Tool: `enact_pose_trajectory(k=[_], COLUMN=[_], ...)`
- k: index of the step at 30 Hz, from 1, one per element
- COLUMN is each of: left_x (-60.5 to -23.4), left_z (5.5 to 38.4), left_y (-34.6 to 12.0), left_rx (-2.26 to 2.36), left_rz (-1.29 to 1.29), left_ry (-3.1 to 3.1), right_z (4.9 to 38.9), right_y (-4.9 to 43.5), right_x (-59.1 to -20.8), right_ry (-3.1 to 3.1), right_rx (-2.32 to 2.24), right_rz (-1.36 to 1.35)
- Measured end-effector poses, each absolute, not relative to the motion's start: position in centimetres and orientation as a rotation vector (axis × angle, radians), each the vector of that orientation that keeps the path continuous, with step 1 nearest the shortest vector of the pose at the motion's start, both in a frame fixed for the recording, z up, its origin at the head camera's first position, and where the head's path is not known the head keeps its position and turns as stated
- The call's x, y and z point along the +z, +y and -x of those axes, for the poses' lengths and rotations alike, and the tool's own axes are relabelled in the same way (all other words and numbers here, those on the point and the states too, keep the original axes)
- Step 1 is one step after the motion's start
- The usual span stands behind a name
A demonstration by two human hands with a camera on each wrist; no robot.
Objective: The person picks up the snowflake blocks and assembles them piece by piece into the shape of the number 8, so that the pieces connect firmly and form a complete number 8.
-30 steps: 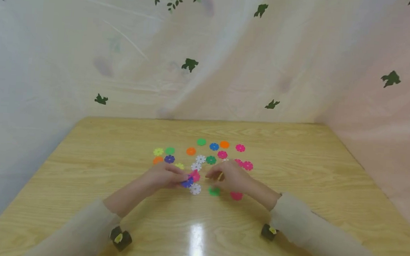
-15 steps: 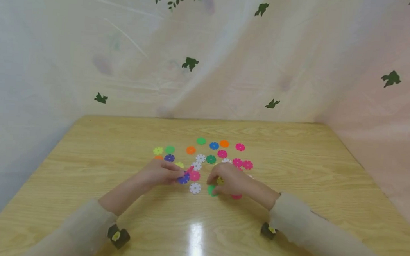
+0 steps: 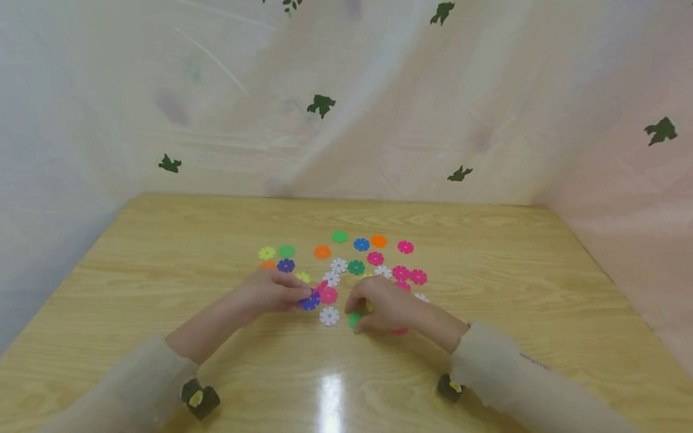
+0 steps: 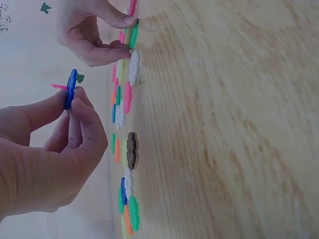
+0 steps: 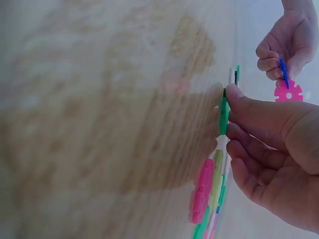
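In the head view my left hand [image 3: 267, 292] pinches a blue notched plastic disc [image 3: 309, 300] between thumb and fingers, raised off the table. A pink notched disc [image 5: 289, 92] is slotted crosswise into the blue one, as the right wrist view shows. My right hand [image 3: 385, 302] is low over the table to the right, thumb and fingertips on opposite edges of a green disc [image 5: 223, 114]. That green disc stays at table level. Beside the left hand lie a pink disc [image 3: 328, 295] and a white disc [image 3: 330, 316].
Loose discs of several colours lie flat beyond both hands, among them an orange disc [image 3: 322, 252], a dark green disc [image 3: 356, 267] and a purple disc [image 3: 286, 266]. The wooden table [image 3: 470, 237] ends at a pale curtain [image 3: 388, 113] with leaf prints.
The left hand has drawn slightly left with the joined blue and pink discs. My right hand has come down onto the green disc, gripped it and shifted it slightly left.
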State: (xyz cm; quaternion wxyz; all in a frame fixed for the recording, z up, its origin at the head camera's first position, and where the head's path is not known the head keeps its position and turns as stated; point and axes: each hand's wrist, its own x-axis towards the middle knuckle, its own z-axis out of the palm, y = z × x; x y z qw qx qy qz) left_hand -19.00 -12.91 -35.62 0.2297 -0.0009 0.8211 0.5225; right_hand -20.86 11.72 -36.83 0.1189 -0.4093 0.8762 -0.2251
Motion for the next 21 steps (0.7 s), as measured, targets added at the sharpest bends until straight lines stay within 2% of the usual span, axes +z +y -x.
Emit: enact_pose_trajectory(k=[10,16,21], left_x=[-35.56,-35.72,-35.92], left_z=[18.71,18.67,18.38], left_y=[-12.98,-12.94,-13.02], left_rx=[1.475,1.495,1.497], left_rz=[-0.035,-0.070,-0.094], left_ry=[2.246,2.235,2.235], right_z=[20.84,20.83,20.52], right_y=[11.28,10.87,10.84], right_x=[-36.49,-36.66,-37.03], right_ry=[2.569,2.536,2.503], right_rx=[-0.608,-0.520,-0.629], right_rz=[1.203,1.117,1.107])
